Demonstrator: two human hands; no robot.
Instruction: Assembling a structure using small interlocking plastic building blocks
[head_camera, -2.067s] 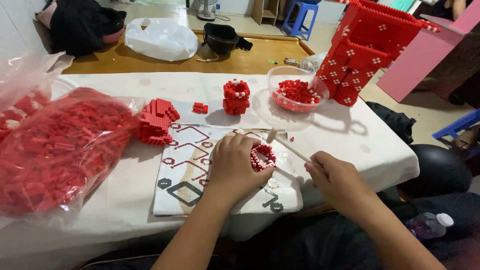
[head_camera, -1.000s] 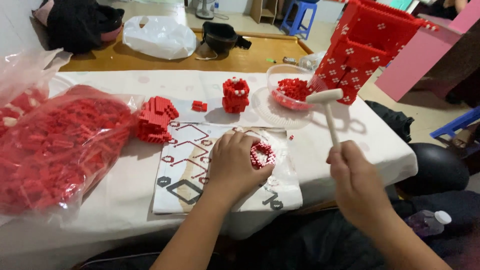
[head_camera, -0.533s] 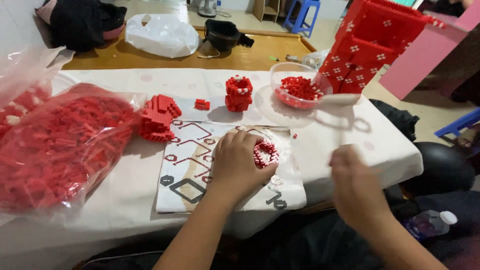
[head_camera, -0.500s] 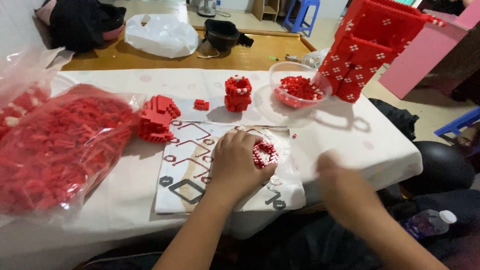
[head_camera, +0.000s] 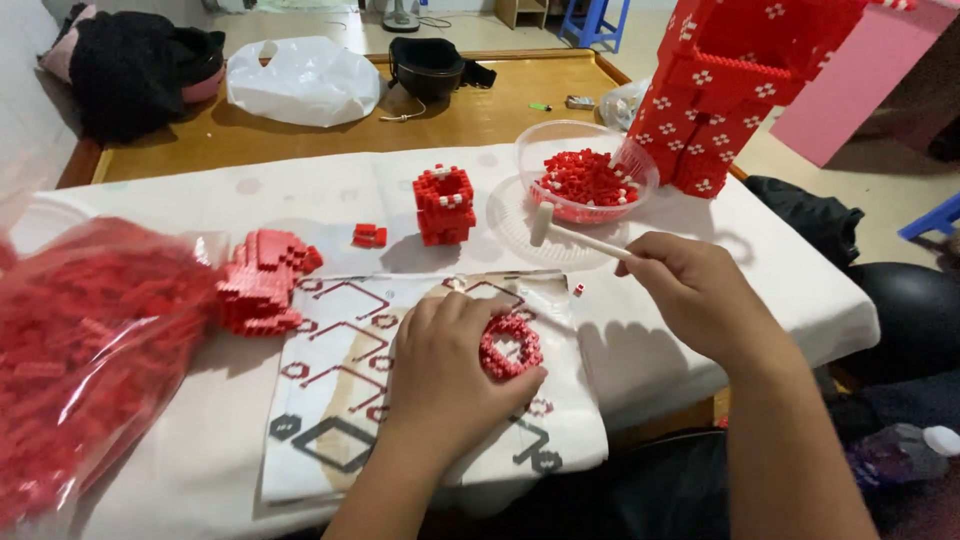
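My left hand (head_camera: 445, 365) presses down on a small red ring of tiny bricks (head_camera: 510, 347), holding it flat on a patterned paper sheet (head_camera: 330, 420). My right hand (head_camera: 695, 290) grips the handle of a small white mallet (head_camera: 565, 232), whose head hangs just above the table, up and right of the ring. A clear bowl of loose red bricks (head_camera: 588, 180) stands behind the mallet on a clear lid.
A small red brick tube (head_camera: 444, 205), a tiny red piece (head_camera: 369, 236) and a flat stepped red piece (head_camera: 262, 280) lie on the white table. A big bag of red bricks (head_camera: 90, 350) fills the left. A tall red brick tower (head_camera: 745, 85) stands far right.
My right hand swung the mallet up, dropped low off the table's edge, and now is back over the table with the mallet near the ring. The left hand stayed on the ring.
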